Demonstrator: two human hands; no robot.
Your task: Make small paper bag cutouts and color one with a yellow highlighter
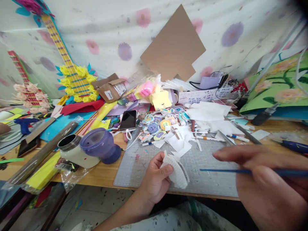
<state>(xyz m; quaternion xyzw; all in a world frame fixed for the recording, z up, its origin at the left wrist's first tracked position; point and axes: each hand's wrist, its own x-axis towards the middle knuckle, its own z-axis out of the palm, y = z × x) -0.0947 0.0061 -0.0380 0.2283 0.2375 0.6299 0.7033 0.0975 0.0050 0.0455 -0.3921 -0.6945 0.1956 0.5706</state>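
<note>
My left hand (155, 179) is closed round a small white ridged paper piece (176, 171), held over the near edge of the grey cutting mat (144, 166). My right hand (267, 186), large and close to the camera at the lower right, pinches a thin blue stick (223, 170), perhaps a brush handle, whose tip points left toward the paper piece. A gap remains between the stick's tip and the paper.
Paper scraps and coloured cut-out stickers (158, 125) litter the mat's far side, with pens (237, 138) among them. A phone (128, 120), a purple lid (101, 146) and a tipped white jar (74, 150) lie left. Cardboard (174, 45) leans on the back wall.
</note>
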